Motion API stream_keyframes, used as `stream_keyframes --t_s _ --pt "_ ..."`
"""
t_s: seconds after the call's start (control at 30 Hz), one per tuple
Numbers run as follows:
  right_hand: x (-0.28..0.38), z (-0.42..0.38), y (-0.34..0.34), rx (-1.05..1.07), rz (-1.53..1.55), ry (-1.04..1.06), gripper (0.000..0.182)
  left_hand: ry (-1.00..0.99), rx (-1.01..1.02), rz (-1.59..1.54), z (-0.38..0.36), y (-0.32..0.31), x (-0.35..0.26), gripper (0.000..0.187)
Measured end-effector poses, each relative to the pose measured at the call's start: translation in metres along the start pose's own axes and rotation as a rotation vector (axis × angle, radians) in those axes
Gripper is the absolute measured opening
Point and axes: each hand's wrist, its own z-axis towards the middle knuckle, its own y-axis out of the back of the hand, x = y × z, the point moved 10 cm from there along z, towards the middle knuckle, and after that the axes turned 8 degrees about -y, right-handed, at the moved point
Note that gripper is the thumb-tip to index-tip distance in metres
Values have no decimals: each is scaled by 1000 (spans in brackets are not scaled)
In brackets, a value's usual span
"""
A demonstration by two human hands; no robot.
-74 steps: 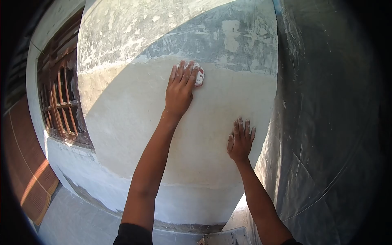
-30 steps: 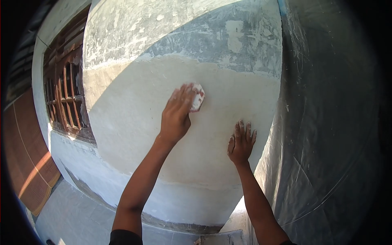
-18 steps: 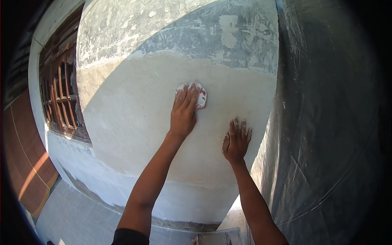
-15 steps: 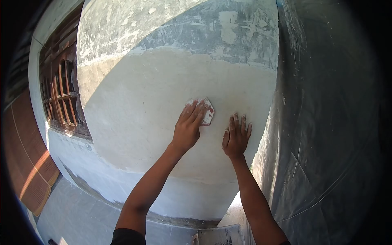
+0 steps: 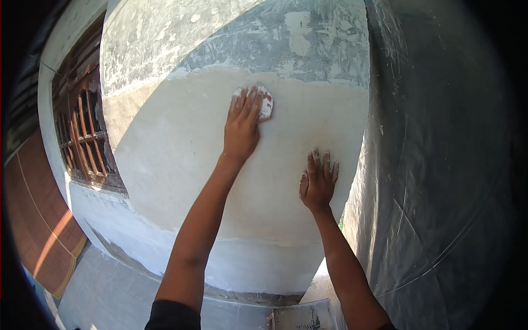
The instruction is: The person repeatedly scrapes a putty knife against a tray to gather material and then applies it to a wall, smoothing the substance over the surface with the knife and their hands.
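My left hand [image 5: 241, 132] presses a reddish sanding pad [image 5: 267, 106], coated with white dust, flat against the plastered wall [image 5: 187, 148]. Its fingers lie over the left part of the pad, just below the ragged line where the smooth pale coat meets the rougher grey patches. Lower and to the right, my right hand [image 5: 318, 187] rests on the same wall near its right edge. White powder covers those fingertips; the fingers are spread and hold nothing.
A wooden window [image 5: 85, 132] with bars is set into the wall at left. A brown woven mat [image 5: 41, 220] hangs below it. Grey plastic sheeting [image 5: 440, 192] covers the right side. At the bottom, a smeared tray-like container [image 5: 300, 318] stands between my arms.
My left hand has slid the sanding pad up and slightly left along the wall. My right hand stays in nearly the same place.
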Motion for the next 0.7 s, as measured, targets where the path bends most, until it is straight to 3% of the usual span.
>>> stream_keyframes --t_s 0.23,0.33,0.5,0.6,0.7 --pt "-1 4 1 -7 22 -11 51 -90 248 -268 -92 -5 -88 65" --pt "-1 -1 -3 30 17 -8 51 -100 182 -186 -54 21 -65 66" --pt "-2 -2 -5 39 12 -7 53 13 -126 60 36 59 21 73" --pt "-1 0 0 8 18 -13 50 51 -8 39 32 25 41 71" --pt "-1 0 -1 1 13 -11 51 16 36 -36 -20 -1 2 73"
